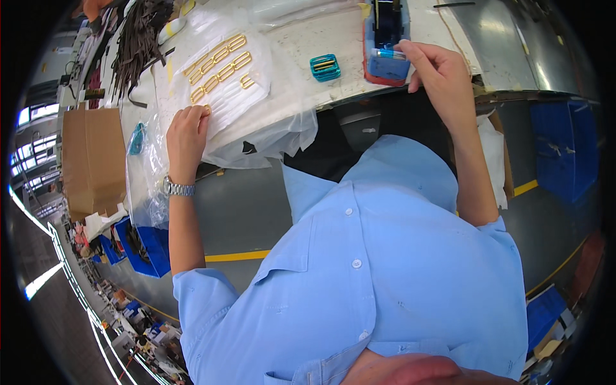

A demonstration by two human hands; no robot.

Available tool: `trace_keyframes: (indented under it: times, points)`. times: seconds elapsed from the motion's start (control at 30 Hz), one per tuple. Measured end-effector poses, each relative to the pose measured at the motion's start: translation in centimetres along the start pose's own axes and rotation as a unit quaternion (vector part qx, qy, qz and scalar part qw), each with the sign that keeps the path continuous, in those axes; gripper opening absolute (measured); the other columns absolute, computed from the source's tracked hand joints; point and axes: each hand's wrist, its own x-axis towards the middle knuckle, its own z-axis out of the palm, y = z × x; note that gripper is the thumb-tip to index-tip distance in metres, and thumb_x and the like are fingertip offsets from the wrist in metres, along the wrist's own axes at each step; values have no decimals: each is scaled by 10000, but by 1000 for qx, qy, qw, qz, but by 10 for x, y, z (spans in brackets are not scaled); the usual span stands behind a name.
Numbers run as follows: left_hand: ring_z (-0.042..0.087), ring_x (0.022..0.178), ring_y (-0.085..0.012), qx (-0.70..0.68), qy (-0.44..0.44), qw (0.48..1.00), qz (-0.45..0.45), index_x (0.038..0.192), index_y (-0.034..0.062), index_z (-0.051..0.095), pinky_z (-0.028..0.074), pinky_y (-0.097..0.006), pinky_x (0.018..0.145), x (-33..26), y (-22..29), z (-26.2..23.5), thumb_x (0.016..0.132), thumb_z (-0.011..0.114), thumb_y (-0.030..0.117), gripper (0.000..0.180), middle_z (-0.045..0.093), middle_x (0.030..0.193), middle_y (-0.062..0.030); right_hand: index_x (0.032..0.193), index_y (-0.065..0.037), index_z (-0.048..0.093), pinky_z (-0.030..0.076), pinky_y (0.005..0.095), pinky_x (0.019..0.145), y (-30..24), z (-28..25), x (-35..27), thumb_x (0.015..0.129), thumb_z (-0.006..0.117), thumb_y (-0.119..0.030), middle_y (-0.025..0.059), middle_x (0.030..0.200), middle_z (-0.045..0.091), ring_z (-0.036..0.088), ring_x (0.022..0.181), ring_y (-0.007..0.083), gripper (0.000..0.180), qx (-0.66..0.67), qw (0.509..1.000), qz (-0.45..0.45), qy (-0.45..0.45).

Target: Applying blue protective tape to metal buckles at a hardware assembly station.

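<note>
Rows of gold metal slide buckles (221, 74) lie on white strips and clear plastic sheeting at the left of the table. My left hand (185, 138), with a watch on its wrist, is closed at the near end of these rows. A gold buckle (206, 110) shows at its fingertips. At the back right, my right hand (443, 74) pinches at the front of a blue tape dispenser (387, 69) with a red base. Its thumb and forefinger are at the shiny bluish tape end (389, 54). Between the hands sits a teal-wrapped bundle (325, 67) with gold inside.
Dark straps (138, 45) hang in a bunch at the far left. A cardboard box (95, 160) stands left of the table (301, 35), with a blue bin (144, 247) below. Plastic sheeting (256, 144) drapes over the front edge. Another blue bin (564, 147) stands at the right.
</note>
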Motion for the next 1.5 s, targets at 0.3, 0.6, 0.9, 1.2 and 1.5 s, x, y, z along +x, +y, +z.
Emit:
trace_keyframes:
  times: [0.3,0.6,0.9,1.2,1.5]
  points:
    - [658,754,-216,-112,0,990,-87,1024,21,730,544,-369,699,12,-26,6,955,745,57,79,726,896,-77,1063,0,834,526,249,605,-4,3,16,954,818,-303,57,830,780,679,674,90,323,32,999,15,-6]
    - [588,751,-81,-790,-37,584,-184,1183,-5,718,443,-237,639,56,112,-27,1050,717,90,164,701,961,-21,1054,-29,819,366,169,538,-20,9,-4,998,784,-200,47,1018,828,508,609,3,182,126,991,8,38]
    - [585,756,-78,-777,-206,567,-180,1049,16,757,452,-226,665,55,231,-7,1013,784,163,154,679,837,4,1106,39,715,562,236,630,-11,24,-84,1057,684,-118,111,956,818,739,738,103,167,268,951,144,-46]
    - [567,802,-97,-741,-149,636,-153,1039,3,746,436,-255,748,62,246,7,1031,757,157,155,661,861,-10,1078,35,723,602,255,691,0,26,-86,1066,648,-115,110,955,818,770,796,124,168,307,941,134,-60]
    - [573,794,-89,-743,-177,622,-173,1038,12,752,461,-250,751,71,246,20,1023,768,158,148,675,870,-1,1056,23,723,585,242,663,2,29,-85,1066,636,-132,103,947,821,766,773,118,178,315,935,144,-70]
